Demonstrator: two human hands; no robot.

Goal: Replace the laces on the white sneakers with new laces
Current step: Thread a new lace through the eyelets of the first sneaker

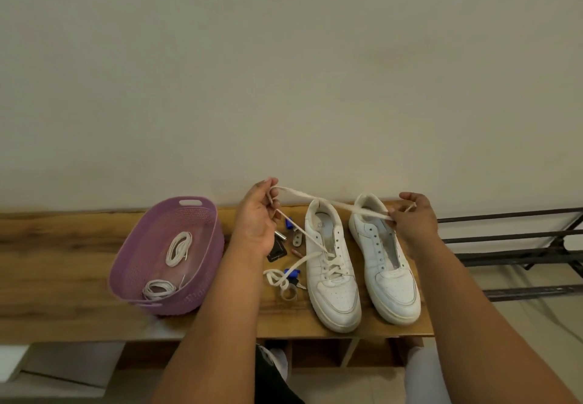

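Two white sneakers stand side by side on the wooden bench (63, 246), toes toward me. The left sneaker (331, 271) is laced only through its lower eyelets. The right sneaker (383, 264) has bare eyelets. A cream lace (318, 198) is stretched in the air above the sneakers' heels. My left hand (257, 214) pinches its left end, and my right hand (413, 216) pinches its right end. One strand runs from my left hand down to the left sneaker's eyelets. The lace's other loose part (279, 277) lies on the bench beside that sneaker.
A purple plastic basket (142, 258) at the left holds two coiled white laces (178, 247). Small items lie between basket and sneakers: blue clips (291, 274), a metal tube (280, 235), a dark card (276, 253). A black metal rack (517, 246) stands right of the bench.
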